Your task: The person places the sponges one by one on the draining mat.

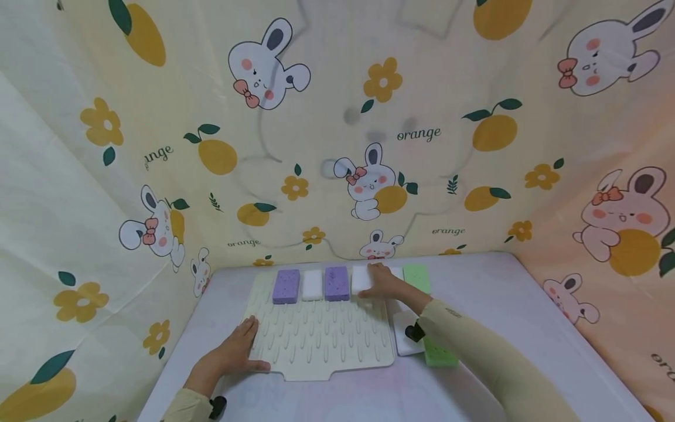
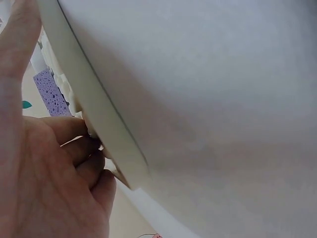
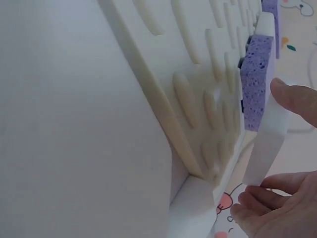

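A cream ridged drying mat [image 1: 321, 337] with a tab at its near edge lies on the table. Along its far edge stand a purple sponge [image 1: 286, 287], a white sponge [image 1: 312, 285] and a second purple sponge [image 1: 337, 284]. To their right, my right hand [image 1: 384, 282] pinches another white sponge [image 3: 270, 141] between thumb and fingers. My left hand [image 1: 234, 349] rests at the mat's near left corner, fingers along the left side and thumb by the front edge. In the left wrist view the fingertips touch the mat's edge [image 2: 94, 94].
Right of the mat lie a green sponge [image 1: 416, 277] at the back, a white block [image 1: 407, 337] and another green sponge [image 1: 440, 355] nearer me, partly hidden by my right forearm. A printed curtain [image 1: 327, 117] encloses the table's back and sides.
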Demonstrator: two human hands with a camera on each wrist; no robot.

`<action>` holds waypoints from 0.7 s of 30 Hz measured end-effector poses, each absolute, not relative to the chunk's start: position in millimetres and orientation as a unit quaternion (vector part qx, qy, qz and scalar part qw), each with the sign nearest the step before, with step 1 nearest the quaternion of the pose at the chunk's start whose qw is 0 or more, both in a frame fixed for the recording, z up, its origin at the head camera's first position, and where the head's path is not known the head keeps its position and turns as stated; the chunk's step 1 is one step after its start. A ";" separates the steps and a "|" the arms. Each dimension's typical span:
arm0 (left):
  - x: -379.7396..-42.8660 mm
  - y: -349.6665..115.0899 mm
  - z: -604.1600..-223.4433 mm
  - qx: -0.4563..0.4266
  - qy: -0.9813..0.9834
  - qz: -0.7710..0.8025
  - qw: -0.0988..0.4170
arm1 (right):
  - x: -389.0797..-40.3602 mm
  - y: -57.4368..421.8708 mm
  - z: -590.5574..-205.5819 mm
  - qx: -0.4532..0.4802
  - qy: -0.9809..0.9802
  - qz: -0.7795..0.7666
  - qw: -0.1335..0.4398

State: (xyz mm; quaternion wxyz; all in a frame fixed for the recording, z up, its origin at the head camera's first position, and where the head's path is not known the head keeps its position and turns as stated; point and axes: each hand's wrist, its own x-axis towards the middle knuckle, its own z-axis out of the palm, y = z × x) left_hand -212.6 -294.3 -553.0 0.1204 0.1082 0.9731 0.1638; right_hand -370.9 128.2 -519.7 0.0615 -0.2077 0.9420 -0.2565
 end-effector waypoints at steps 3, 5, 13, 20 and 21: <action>-212.4 -294.3 -553.4 0.107 0.973 0.165 0.122 | -372.8 126.1 -522.9 -0.208 0.942 -0.254 0.064; -211.9 -293.9 -553.5 0.106 0.973 0.165 0.125 | -373.9 125.9 -525.3 -0.204 0.943 -0.252 0.070; -211.1 -292.7 -552.8 0.104 0.973 0.161 0.125 | -378.4 129.7 -530.3 -0.209 0.940 -0.259 0.075; -211.5 -294.7 -552.8 0.107 0.974 0.156 0.120 | -385.0 127.4 -538.2 -0.206 0.937 -0.268 0.083; -211.4 -295.2 -553.2 0.105 0.975 0.154 0.121 | -385.8 126.4 -538.7 -0.204 0.938 -0.268 0.086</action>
